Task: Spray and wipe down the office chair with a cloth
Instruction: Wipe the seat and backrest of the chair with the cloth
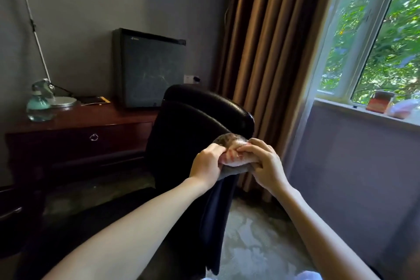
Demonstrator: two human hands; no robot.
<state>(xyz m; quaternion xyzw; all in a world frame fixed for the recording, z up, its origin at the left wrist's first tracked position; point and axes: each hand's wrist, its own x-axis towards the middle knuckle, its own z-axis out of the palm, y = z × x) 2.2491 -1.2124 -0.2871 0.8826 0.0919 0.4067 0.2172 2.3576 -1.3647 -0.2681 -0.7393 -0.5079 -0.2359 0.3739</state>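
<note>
Both hands meet just right of the middle of the view, bunching one cloth [228, 158] between them. The left hand [206, 163] pinches the cloth's nine o'clock end with curled fingers. The right hand [264, 164] wraps over its three o'clock end, with the fingertips tucked into the folds. The cloth is crumpled, pale pink where the hands hold it and mottled grey along its twelve o'clock edge. A darker fold hangs out below the palms.

The cloth is held up against the black office chair [193, 120], near the three o'clock corner of the backrest's top. I cannot tell if it touches the chair.

At nine o'clock from the chair, a green spray bottle [39, 103] stands upright on the dark wooden bench [86, 116], just beside a desk lamp [62, 101]. A dark screen [150, 68] stands at twelve o'clock from the chair. Brown curtains [268, 41] hang at one o'clock. At two o'clock there is a window [375, 29] with a small red box [380, 101] on its sill.
</note>
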